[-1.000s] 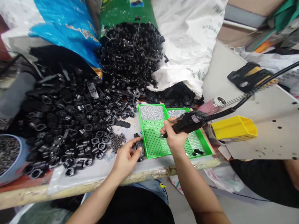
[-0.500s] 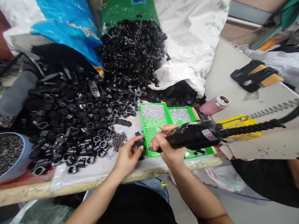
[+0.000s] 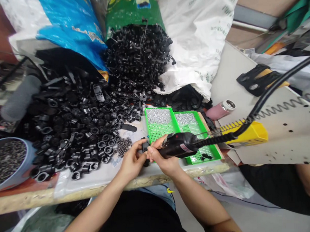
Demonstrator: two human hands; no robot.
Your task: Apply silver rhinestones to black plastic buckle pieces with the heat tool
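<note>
My right hand [image 3: 165, 160] is closed round a black electric screwdriver [image 3: 180, 144], held almost level with its cable running off to the upper right. The tool's tip end points left and is hidden by my fingers. My left hand [image 3: 133, 159] grips a small black plastic part [image 3: 144, 146] between thumb and fingers, low over the bench. Both hands meet at this part. Just behind them lie two green perforated trays [image 3: 149, 129] with small silvery screws [image 3: 159, 115] at their far ends. A little pile of small metal pieces [image 3: 124, 146] sits left of my left hand.
Loose black plastic parts [image 3: 77, 126] cover the left of the bench. A blue tub [image 3: 26, 165] of small pieces stands at the front left. Behind are a green sack [image 3: 134, 12] spilling black parts and a white sack [image 3: 194, 39]. To the right are a pink flask [image 3: 219, 111] and a yellow bin [image 3: 257, 134].
My right hand has brought the screwdriver left and slightly down, up to the black part. My left hand has stayed nearly in place, holding the part.
</note>
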